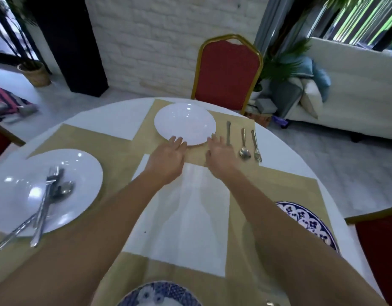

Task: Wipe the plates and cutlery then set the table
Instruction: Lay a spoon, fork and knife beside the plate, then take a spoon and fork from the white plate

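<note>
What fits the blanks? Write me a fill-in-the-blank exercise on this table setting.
1. Beside the far white plate lie a knife, a spoon and a ____.
2. The chair behind that plate has ____ upholstery.
3. Loose cutlery is piled on the ____ plate at the left.

Missing words: fork; red; white

White plates (185, 123): two. Blue-patterned plates (309, 224): two. Red chairs (227, 71): three.

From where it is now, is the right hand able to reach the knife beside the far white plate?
Probably yes. The right hand is open, close beside the knife, which lies on the mat right of the far white plate. Nothing lies between them.
</note>
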The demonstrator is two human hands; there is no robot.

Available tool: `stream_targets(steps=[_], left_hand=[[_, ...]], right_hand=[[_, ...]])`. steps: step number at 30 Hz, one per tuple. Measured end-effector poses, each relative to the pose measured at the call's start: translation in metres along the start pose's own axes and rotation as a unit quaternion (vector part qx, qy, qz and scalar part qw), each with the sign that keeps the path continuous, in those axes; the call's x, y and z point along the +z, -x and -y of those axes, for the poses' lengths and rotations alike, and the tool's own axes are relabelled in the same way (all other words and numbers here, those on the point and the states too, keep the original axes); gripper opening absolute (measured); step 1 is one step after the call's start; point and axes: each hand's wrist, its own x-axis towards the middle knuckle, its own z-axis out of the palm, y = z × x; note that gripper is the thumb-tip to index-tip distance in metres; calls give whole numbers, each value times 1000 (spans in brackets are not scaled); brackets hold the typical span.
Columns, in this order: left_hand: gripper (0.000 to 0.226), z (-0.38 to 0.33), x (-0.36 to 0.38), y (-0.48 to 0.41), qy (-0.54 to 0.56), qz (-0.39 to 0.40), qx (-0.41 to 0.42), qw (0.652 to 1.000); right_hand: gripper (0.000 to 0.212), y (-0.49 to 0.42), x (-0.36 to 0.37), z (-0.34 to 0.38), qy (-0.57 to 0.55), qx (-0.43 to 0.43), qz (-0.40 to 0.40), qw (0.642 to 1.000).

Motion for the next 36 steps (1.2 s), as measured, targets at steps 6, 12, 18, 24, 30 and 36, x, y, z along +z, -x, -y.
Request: stream_targets(steps=[6,12,18,24,30,36], left_hand=[[50,79,-59,112,-80,66,-49,993],[52,131,-90,211,-109,108,-99,983],[56,180,-102,285,-94,143,-140,975],[53,194,-112,322,-51,168,-181,968],[45,194,-103,338,-20,148,-235,960],[37,196,-84,331,3,111,-211,971]], right_hand=[[54,77,-15,126,19,-30,-25,999],[53,128,-9,228,-28,-28,10,999],[52,162,0,293,-17,-39,30,999],[53,175,6,320,-42,-33,73,996],[49,164,18,319,-89,-27,89,992],[37,165,37,320,-165,9,114,980]])
